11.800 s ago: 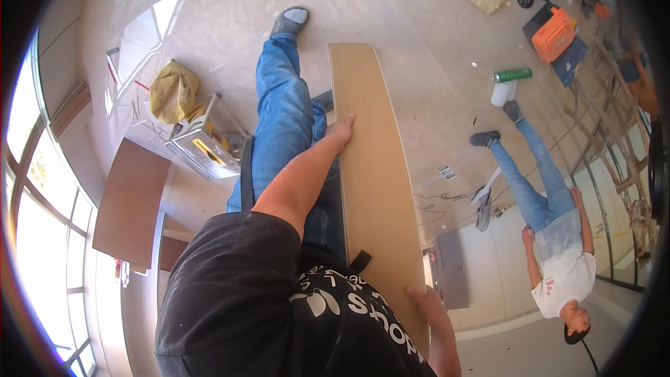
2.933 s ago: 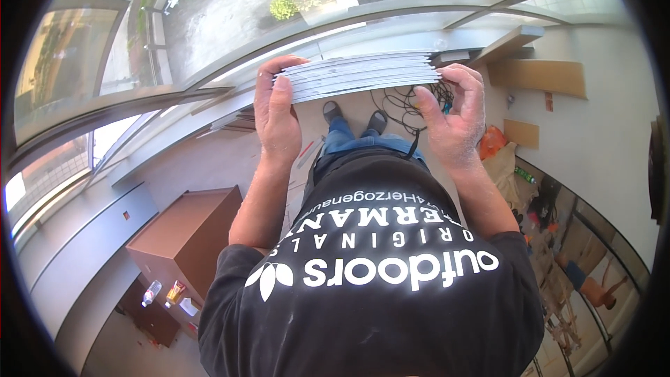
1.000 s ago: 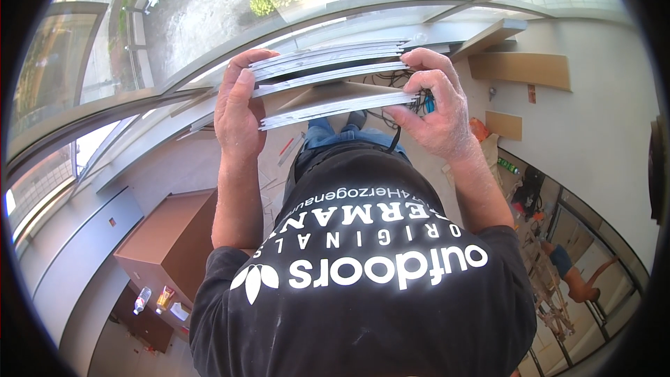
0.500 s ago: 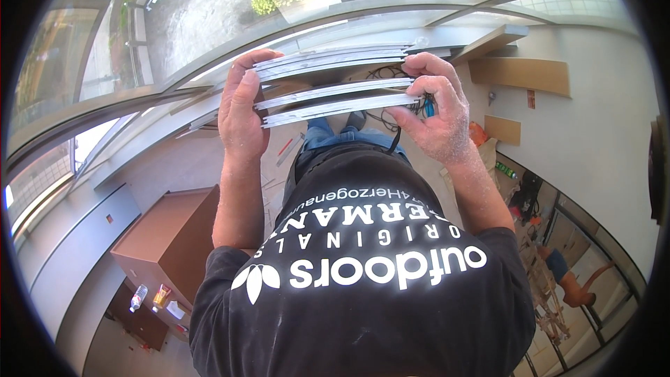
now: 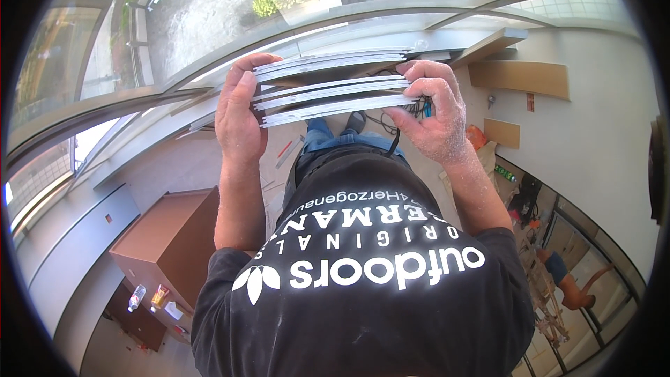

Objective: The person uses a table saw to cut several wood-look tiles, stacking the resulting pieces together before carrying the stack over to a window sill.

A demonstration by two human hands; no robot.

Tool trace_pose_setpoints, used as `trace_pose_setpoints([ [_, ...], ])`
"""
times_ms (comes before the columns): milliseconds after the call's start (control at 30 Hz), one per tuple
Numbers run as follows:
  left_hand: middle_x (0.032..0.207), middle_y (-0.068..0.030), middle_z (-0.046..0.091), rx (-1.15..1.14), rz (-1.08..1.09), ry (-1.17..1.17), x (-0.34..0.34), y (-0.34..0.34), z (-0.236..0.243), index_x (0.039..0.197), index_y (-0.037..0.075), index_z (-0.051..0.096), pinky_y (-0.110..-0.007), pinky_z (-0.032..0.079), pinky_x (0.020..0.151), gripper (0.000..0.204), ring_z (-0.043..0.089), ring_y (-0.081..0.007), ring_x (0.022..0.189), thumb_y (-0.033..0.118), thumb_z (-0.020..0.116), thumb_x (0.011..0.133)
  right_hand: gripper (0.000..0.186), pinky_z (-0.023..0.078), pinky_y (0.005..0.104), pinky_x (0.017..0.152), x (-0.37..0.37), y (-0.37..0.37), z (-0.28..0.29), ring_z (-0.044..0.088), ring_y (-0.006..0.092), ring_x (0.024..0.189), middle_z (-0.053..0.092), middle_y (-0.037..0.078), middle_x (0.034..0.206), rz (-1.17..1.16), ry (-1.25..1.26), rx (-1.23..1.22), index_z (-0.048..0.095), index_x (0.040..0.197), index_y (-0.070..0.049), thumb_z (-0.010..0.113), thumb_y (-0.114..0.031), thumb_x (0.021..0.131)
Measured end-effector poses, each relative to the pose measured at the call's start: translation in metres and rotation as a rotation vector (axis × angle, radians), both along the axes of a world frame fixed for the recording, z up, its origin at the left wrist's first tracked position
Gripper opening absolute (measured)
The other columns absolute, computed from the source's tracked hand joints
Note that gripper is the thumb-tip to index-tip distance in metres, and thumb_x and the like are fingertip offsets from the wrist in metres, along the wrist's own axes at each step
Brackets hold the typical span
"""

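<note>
Several thin, flat strips with whitish edges (image 5: 335, 89) span the gap between my two hands at chest height. They sit in loose groups with gaps between them. My left hand (image 5: 239, 112) is closed round their left ends, its thumb up along the side. At the other end, the fingers of my right hand (image 5: 436, 108) are bent and split between the groups, with the thumb below. Pale dust coats my right hand and forearm. The strips' broad faces are mostly hidden, so I cannot tell their material.
Ahead runs a window frame (image 5: 335, 14). A brown cabinet (image 5: 167, 230) stands at left, with a clear bottle (image 5: 137, 298) nearby. Brown boards (image 5: 520, 78) lean at the right wall. Dark cables (image 5: 380, 122) lie beyond my feet. Another person (image 5: 576, 290) is at lower right.
My right hand has shifted slightly left, and the upper and middle groups of strips sit a little differently. Both hands keep their hold.
</note>
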State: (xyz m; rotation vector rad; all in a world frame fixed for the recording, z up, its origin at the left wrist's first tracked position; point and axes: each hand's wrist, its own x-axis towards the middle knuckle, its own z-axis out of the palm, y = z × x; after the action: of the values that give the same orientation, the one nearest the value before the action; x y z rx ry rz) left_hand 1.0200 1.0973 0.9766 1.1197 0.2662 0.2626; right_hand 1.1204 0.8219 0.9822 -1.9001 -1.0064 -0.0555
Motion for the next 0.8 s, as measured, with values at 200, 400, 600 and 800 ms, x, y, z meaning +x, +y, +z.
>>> trace_pose_setpoints([
  [200, 0.121, -0.0149, 0.063, 0.018, -0.006, -0.006, 0.0015, 0.0012, -0.0001, 0.125, -0.001, 0.057, -0.031, 0.047, 0.098, 0.035, 0.061, -0.0190, 0.110, 0.020, 0.039, 0.104, 0.045, 0.055, 0.0361, 0.089, -0.0006, 0.0003, -0.0002, 0.063, 0.0260, 0.110, 0.055, 0.009, 0.113, -0.003, -0.004, 0.007, 0.053, 0.105, -0.013, 0.087, -0.007, 0.075],
  [400, 0.122, -0.0173, 0.062, 0.026, 0.016, -0.016, 0.0015, 0.0004, -0.0022, 0.123, -0.003, 0.057, -0.034, 0.049, 0.099, 0.037, 0.061, -0.0217, 0.112, 0.023, 0.041, 0.102, 0.042, 0.055, 0.0341, 0.082, -0.0007, 0.0014, -0.0010, 0.063, 0.0218, 0.103, 0.056, 0.008, 0.113, -0.009, -0.049, 0.022, 0.055, 0.105, -0.012, 0.087, -0.014, 0.077],
  [600, 0.121, -0.0144, 0.061, -0.003, -0.003, -0.040, 0.0002, -0.0014, -0.0052, 0.124, -0.001, 0.057, -0.033, 0.044, 0.102, 0.034, 0.058, -0.0191, 0.113, 0.020, 0.038, 0.104, 0.046, 0.055, 0.0326, 0.080, -0.0019, 0.0049, -0.0044, 0.062, 0.0210, 0.098, 0.057, 0.009, 0.111, -0.043, -0.077, 0.093, 0.056, 0.111, -0.010, 0.087, -0.011, 0.077],
  [800, 0.121, -0.0138, 0.061, 0.011, 0.005, -0.064, 0.0004, -0.0021, -0.0056, 0.124, -0.001, 0.057, -0.033, 0.044, 0.102, 0.035, 0.057, -0.0193, 0.113, 0.023, 0.039, 0.104, 0.053, 0.052, 0.0348, 0.085, 0.0062, 0.0040, -0.0040, 0.058, 0.0236, 0.103, 0.055, 0.010, 0.115, -0.032, -0.164, 0.028, 0.054, 0.119, -0.009, 0.086, -0.012, 0.077],
])
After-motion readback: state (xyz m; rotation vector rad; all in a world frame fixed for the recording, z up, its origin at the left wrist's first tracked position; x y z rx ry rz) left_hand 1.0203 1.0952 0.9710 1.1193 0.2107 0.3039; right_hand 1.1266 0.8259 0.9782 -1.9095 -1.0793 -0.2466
